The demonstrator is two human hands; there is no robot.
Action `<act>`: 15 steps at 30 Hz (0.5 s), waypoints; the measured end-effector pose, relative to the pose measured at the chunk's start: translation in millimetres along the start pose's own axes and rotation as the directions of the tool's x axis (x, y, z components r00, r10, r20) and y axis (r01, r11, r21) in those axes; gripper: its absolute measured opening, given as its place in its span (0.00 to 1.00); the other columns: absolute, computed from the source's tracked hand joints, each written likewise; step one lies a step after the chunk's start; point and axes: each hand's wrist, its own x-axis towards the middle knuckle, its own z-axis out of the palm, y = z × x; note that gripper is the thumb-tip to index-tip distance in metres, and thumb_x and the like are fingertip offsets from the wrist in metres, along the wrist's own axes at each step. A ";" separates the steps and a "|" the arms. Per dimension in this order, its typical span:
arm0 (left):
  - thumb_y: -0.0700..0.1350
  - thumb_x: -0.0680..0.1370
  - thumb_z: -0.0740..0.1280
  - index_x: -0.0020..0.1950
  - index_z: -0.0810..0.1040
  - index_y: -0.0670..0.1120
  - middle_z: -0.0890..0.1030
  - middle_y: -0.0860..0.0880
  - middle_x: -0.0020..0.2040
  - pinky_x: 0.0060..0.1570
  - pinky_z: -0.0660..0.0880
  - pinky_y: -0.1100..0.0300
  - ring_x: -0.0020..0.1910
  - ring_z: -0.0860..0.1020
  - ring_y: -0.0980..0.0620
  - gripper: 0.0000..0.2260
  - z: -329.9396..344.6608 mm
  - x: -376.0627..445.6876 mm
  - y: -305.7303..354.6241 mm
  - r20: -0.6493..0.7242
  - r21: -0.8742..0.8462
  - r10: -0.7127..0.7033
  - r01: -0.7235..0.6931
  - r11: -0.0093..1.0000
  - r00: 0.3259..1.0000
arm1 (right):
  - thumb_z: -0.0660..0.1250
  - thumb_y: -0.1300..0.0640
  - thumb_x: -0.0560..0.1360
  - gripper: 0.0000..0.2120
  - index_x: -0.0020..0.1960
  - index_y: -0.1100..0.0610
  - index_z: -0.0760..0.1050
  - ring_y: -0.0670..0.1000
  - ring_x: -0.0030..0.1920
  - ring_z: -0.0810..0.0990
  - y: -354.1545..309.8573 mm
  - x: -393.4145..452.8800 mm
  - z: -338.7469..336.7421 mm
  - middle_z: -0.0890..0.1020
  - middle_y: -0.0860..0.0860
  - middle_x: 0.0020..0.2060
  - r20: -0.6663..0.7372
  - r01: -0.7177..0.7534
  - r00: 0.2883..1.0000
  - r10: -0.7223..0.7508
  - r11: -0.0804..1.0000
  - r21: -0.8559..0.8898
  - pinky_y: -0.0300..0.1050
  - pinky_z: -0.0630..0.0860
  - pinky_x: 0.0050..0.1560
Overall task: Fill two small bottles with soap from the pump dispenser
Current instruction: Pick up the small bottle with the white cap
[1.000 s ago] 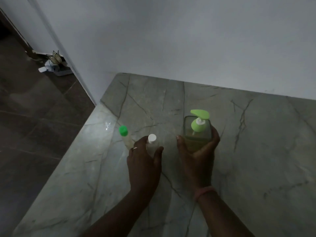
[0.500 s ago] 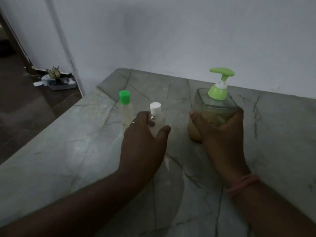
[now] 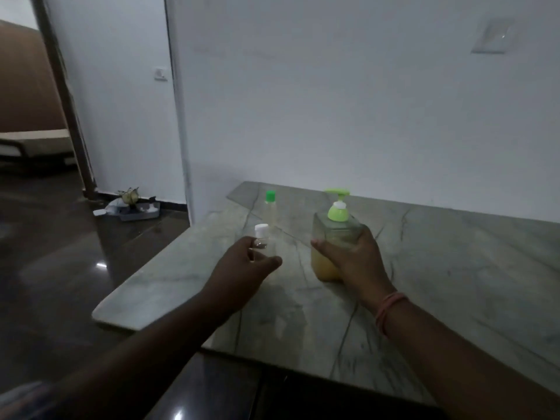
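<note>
My right hand (image 3: pixel 353 256) wraps around the pump dispenser (image 3: pixel 335 237) just right of centre in the frame, fingers closed on its clear square body so that it stands firm on the desk (image 3: pixel 454 268) when the pump is pressed. Its green pump head (image 3: pixel 337 207) points up and to the left, free of my grip, and the yellowish soap sits low in the body. My left hand (image 3: pixel 242 268), at centre frame, closes its thumb and fingers around the white-capped bottle (image 3: pixel 262 237), keeping it upright and close to the spout. Its cap is still on, so I judge that opening it comes first. The green-capped bottle (image 3: pixel 269 207) waits untouched behind it, towards the wall, standing upright and apart from both hands, out of the way until its turn. Nothing looks filled yet.
</note>
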 end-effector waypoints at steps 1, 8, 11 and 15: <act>0.49 0.74 0.74 0.53 0.79 0.50 0.82 0.49 0.44 0.41 0.77 0.55 0.41 0.80 0.52 0.10 -4.5 -7.7 -0.8 0.009 -0.018 -0.005 0.005 1.000 1.000 | 0.81 0.38 0.56 0.37 0.60 0.49 0.74 0.43 0.51 0.81 -1.6 -7.5 0.1 0.82 0.44 0.52 -0.003 0.006 1.000 -0.006 1.000 -0.007 0.48 0.80 0.53; 0.50 0.74 0.73 0.60 0.77 0.52 0.83 0.49 0.48 0.54 0.79 0.49 0.49 0.82 0.51 0.15 1.3 -21.2 -8.5 0.033 -0.035 0.062 -0.061 0.998 0.998 | 0.80 0.45 0.62 0.33 0.62 0.49 0.70 0.36 0.50 0.78 -9.0 -38.2 -8.2 0.79 0.41 0.53 0.001 0.036 0.999 -0.036 0.999 -0.017 0.31 0.73 0.44; 0.51 0.75 0.73 0.60 0.77 0.52 0.82 0.51 0.47 0.53 0.79 0.50 0.48 0.82 0.53 0.15 11.8 -11.6 -7.9 0.035 -0.020 0.093 -0.092 0.996 0.995 | 0.79 0.42 0.62 0.40 0.68 0.48 0.64 0.43 0.60 0.76 -9.4 -40.3 -11.6 0.75 0.42 0.60 0.039 0.013 0.999 -0.012 1.000 -0.027 0.38 0.74 0.54; 0.50 0.75 0.72 0.61 0.76 0.52 0.82 0.51 0.44 0.48 0.80 0.52 0.44 0.81 0.53 0.15 21.3 1.4 -6.9 0.050 0.059 0.150 -0.153 0.986 0.987 | 0.75 0.42 0.66 0.45 0.74 0.55 0.57 0.51 0.70 0.66 -31.3 -47.6 -15.0 0.61 0.51 0.69 -0.132 0.266 0.948 -0.289 0.950 -0.166 0.45 0.68 0.66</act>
